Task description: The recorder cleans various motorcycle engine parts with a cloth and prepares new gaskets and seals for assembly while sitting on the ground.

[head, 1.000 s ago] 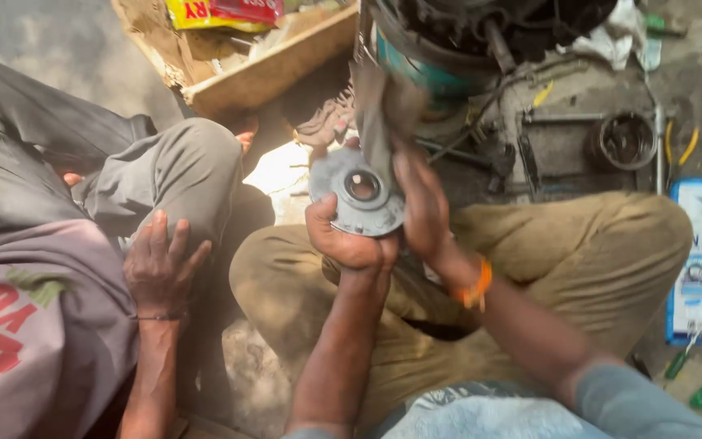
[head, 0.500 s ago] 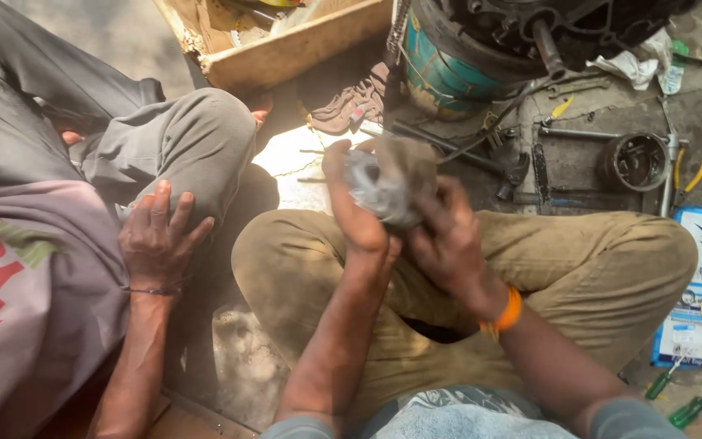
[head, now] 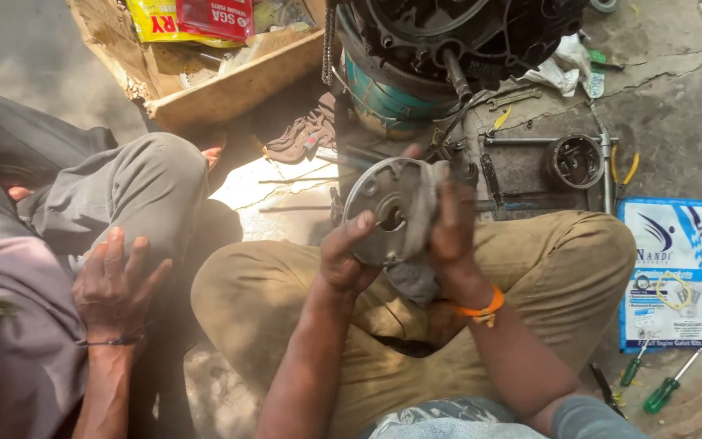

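Far left there's another person sitting on the ground, their hand [head: 115, 280] resting flat on their own grey trouser knee, just watching it seems. Behind them a wooden crate [head: 229, 85] with a yellow and red packet [head: 192, 18] in it.

Middle of the shot, the wearer sits cross-legged in tan trousers and holds a round grey metal cover plate [head: 392, 207] up over the lap, tilted so its face with the centre hole points back at them, probably to get a look at it in the sun. The left hand [head: 347, 256] grips its lower left edge with the thumb on the face, and the right hand [head: 452, 228] is wrapped round the right edge, orange band on the wrist. Both closed on the plate, nothing else in them.

Just past it sits the stripped engine [head: 448, 49] on a teal drum. To the right a cylinder part [head: 574, 160], yellow-handled pliers [head: 623, 167], a blue-and-white parts packet [head: 666, 272] and green screwdrivers [head: 660, 382].

All on cracked, dusty concrete outdoors, hard sunlight
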